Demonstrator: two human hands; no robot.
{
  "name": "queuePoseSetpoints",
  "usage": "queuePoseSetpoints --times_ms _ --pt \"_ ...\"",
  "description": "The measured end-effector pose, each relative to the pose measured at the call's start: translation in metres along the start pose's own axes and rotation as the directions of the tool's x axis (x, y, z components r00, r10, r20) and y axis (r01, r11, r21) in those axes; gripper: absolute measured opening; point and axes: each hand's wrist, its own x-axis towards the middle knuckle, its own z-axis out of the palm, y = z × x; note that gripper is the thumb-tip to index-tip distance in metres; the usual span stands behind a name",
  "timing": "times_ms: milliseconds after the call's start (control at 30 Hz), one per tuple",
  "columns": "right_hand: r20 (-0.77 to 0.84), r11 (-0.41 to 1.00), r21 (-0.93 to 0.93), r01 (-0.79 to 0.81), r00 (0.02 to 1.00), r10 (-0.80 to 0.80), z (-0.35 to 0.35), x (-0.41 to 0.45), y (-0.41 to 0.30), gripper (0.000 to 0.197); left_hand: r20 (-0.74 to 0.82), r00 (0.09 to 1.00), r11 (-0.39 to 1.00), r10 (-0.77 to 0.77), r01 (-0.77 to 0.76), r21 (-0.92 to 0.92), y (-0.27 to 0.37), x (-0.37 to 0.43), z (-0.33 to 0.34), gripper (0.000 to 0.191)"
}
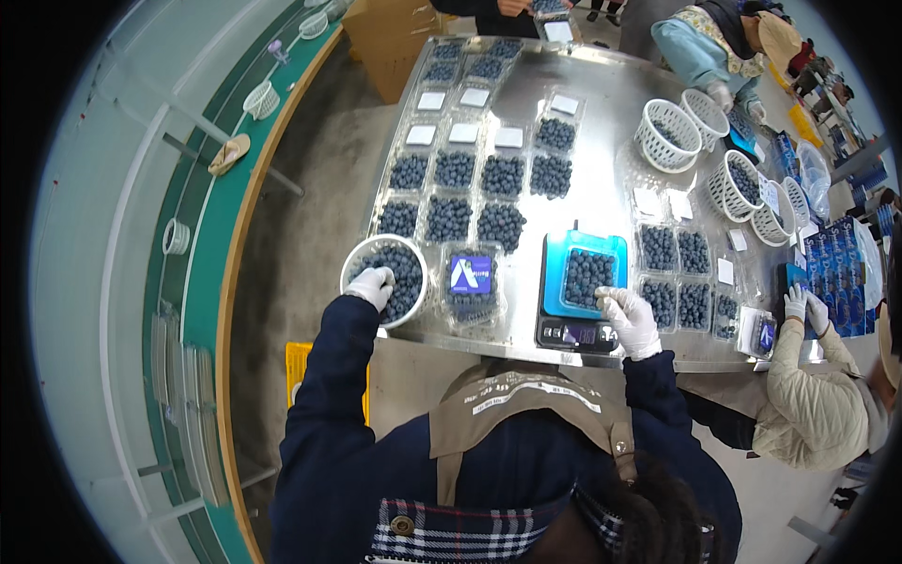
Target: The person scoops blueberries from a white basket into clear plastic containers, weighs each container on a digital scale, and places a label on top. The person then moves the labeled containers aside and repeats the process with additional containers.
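Note:
My gloved left hand reaches into a round white plastic basket of blueberries; its fingertips are bent down on the fruit, and whether they pinch any is unclear. On a digital kitchen scale with a blue platform sits a clear plastic punnet of blueberries. The fingertips of my gloved right hand are drawn together at the punnet's right edge; what lies between them cannot be made out. Between basket and scale stands a closed clamshell with a purple label.
Rows of filled punnets cover the steel table beyond the basket. More punnets and white baskets are to the right. Co-workers stand at the far side and at the right. A green counter runs along the left.

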Motion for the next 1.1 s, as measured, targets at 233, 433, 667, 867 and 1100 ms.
queuePoseSetpoints --times_ms 233,433,667,867,1100 --pt "-0.036 0.989 0.131 -0.073 0.996 0.078 -0.003 -0.01 0.011 0.023 0.052 0.965 0.665 -0.259 0.217 -0.714 0.004 0.0 0.01 0.005" --pt "-0.007 0.981 0.168 -0.096 0.995 0.099 0.004 -0.008 0.009 0.022 0.045 0.985 -0.317 -0.167 -0.011 -0.948 0.003 -0.023 0.003 0.019" --pt "0.04 0.979 0.175 -0.108 0.994 0.103 0.005 -0.006 0.014 0.022 -0.167 0.983 -0.771 0.077 -0.048 -0.635 0.026 -0.027 0.016 0.038" --pt "0.034 0.985 0.155 -0.069 0.997 0.064 0.002 -0.008 0.01 0.023 -0.244 0.954 -0.979 0.172 0.193 0.064 0.053 -0.023 0.045 0.057" --pt "0.03 0.986 0.148 -0.071 0.997 0.067 -0.001 -0.015 0.015 0.023 -0.316 0.937 -0.973 0.15 0.083 -0.215 0.106 -0.043 0.014 0.057"
